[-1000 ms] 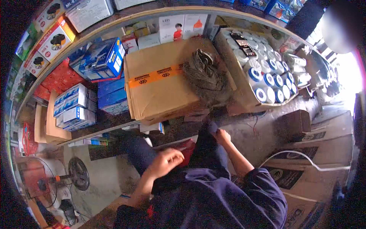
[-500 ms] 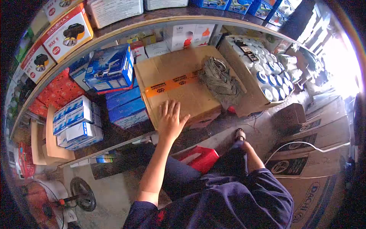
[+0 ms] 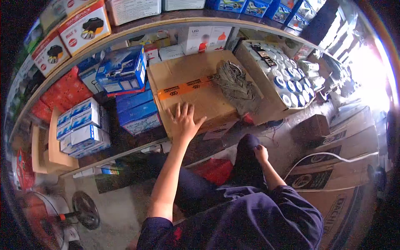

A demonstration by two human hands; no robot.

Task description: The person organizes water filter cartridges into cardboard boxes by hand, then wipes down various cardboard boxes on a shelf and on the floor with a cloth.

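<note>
My left hand [image 3: 183, 123] rests on the near left part of a closed cardboard box [image 3: 200, 102], fingers spread and palm down. Orange printed tape [image 3: 183, 88] runs across the box top. A crumpled grey-green cloth [image 3: 235, 83] lies on the box's right side. Lower right, my right hand [image 3: 261, 154] is closed at the knee of my dark trouser leg [image 3: 246, 152], its fingers curled against the fabric. Behind that leg, a red object [image 3: 214, 171] is partly hidden.
Left of the box are blue cartons [image 3: 139, 112] and an open carton of small white-and-blue boxes [image 3: 83, 125]. A carton of white-and-blue cylinders [image 3: 291, 85] stands right. A fan [image 3: 85, 210] is lower left; flattened cardboard [image 3: 333, 204] and a white cable [image 3: 329, 155] are right.
My right leg has come up, so the knee now shows and the sandalled foot is hidden. My right hand has shifted slightly left and up. My left hand stays on the box, fingers more spread.
</note>
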